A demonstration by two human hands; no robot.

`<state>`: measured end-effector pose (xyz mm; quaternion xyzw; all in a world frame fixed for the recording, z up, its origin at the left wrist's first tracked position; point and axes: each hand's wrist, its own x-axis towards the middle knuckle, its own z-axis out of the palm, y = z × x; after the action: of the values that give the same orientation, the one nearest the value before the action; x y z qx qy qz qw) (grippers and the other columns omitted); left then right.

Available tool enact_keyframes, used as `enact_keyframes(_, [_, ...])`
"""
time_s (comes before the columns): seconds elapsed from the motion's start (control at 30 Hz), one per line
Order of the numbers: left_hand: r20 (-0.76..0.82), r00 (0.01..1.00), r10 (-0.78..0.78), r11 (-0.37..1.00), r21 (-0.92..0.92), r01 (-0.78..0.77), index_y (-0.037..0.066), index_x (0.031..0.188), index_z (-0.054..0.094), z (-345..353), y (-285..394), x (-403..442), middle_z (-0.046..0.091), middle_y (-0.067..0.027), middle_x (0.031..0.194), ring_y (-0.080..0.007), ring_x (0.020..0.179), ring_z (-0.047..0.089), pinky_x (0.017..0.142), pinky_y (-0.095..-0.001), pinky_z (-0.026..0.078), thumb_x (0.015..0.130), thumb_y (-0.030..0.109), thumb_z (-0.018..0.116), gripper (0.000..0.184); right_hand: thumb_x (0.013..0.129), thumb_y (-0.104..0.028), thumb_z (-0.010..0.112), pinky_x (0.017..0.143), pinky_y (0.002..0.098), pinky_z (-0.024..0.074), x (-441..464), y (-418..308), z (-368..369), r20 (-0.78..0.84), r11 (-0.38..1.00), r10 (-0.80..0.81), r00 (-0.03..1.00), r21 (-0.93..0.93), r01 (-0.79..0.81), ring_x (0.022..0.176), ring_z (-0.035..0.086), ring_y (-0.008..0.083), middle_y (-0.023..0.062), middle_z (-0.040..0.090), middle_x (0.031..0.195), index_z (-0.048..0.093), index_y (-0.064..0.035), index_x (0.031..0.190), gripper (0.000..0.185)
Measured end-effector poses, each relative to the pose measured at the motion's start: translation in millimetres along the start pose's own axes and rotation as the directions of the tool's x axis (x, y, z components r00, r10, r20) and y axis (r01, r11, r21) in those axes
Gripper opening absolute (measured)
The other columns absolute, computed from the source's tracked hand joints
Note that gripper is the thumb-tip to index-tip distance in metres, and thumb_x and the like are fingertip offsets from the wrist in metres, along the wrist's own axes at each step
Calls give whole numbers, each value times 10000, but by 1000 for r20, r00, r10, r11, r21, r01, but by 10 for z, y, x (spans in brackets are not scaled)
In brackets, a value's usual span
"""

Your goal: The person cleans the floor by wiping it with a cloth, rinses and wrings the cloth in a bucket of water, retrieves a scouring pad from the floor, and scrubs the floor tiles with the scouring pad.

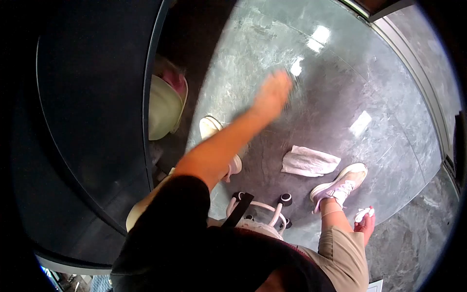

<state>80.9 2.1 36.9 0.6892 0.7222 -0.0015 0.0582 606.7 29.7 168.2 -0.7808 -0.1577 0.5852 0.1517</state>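
My left hand (273, 95) is stretched out over the shiny grey floor (335, 97), beyond my left shoe (210, 127). Motion blurs its fingers, so their pose is unclear. On the floor below it and to the right lies a crumpled white cloth (310, 161), apart from both hands. Beside my right knee, at the lower right, my right hand (368, 227) is closed around a small crumpled white piece (362, 214), either tissue or cloth. My right shoe (340, 187) rests between the cloth and that hand.
Under me is a wheeled stool with a pale frame (265, 206) and dark casters (285, 199). A large dark curved panel (97, 107) fills the left side, with a pale rounded object (165, 107) behind its edge. A metal track (413, 65) borders the floor at right.
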Motion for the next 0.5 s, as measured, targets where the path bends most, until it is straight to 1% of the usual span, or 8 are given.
enact_keyframes(0.07, [83,916,-391,920,50,388,-18,1272,406,99,-737,513,352,-228,1358,-328,1298,294,1064,-431,222,830,147,444,473,832,-100,500,442,223,401,-73,-25,50,43,998,-67,997,8,67,674,557,127,77,597,949,435,-103,1272,445])
enact_keyframes(0.13, [-105,900,-424,898,85,433,-14,1274,405,39,-1135,713,343,-224,1366,-321,1300,290,1066,-436,210,830,177,460,487,835,-93,493,439,231,396,-17,115,-80,27,1000,-19,999,-9,19,662,552,131,67,590,952,440,-108,1271,440])
enact_keyframes(0.17, [-106,898,-427,897,79,435,-14,1274,405,-7,-1018,644,343,-224,1366,-321,1300,290,1066,-436,210,830,177,460,487,833,-97,497,437,236,394,-66,96,9,-37,999,35,999,-16,-35,656,546,129,62,586,943,444,-109,1268,438])
enact_keyframes(0.27, [172,947,-273,960,106,257,-12,1293,390,-98,-225,11,337,-217,1374,-327,1306,283,1072,-437,201,796,152,499,534,830,-104,508,437,242,391,-2,140,-10,-49,994,107,993,-10,-107,645,535,125,50,578,922,453,-107,1262,435])
enact_keyframes(0.33, [104,983,-154,988,10,153,-16,1286,392,60,-3,-344,355,-217,1362,-335,1280,317,1065,-444,216,782,142,506,541,829,-107,514,438,244,390,-26,130,48,0,991,131,991,-4,-131,639,530,122,44,574,909,457,-104,1258,433])
enact_keyframes(0.4, [109,994,-28,1000,16,27,-18,1279,393,-31,-102,-384,387,-219,1339,-335,1241,362,1048,-453,242,801,156,496,519,831,-146,517,424,234,391,-54,-26,162,23,1000,-10,1000,-16,11,610,527,111,20,573,861,448,-118,1271,446])
enact_keyframes(0.47, [-42,942,-332,938,97,334,-2,1267,409,65,-691,158,400,-207,1332,-326,1218,384,1021,-444,274,853,189,460,459,830,-139,522,424,235,390,-31,10,61,43,999,-29,999,-31,30,610,527,96,10,575,857,447,-136,1276,452])
enact_keyframes(0.5, [9,904,-427,888,193,417,4,1250,424,-26,-1018,528,408,-206,1322,-327,1214,389,1011,-435,287,875,206,441,426,829,-137,525,423,237,389,-57,31,49,12,999,-32,999,-35,33,614,531,102,16,577,861,453,-139,1271,448])
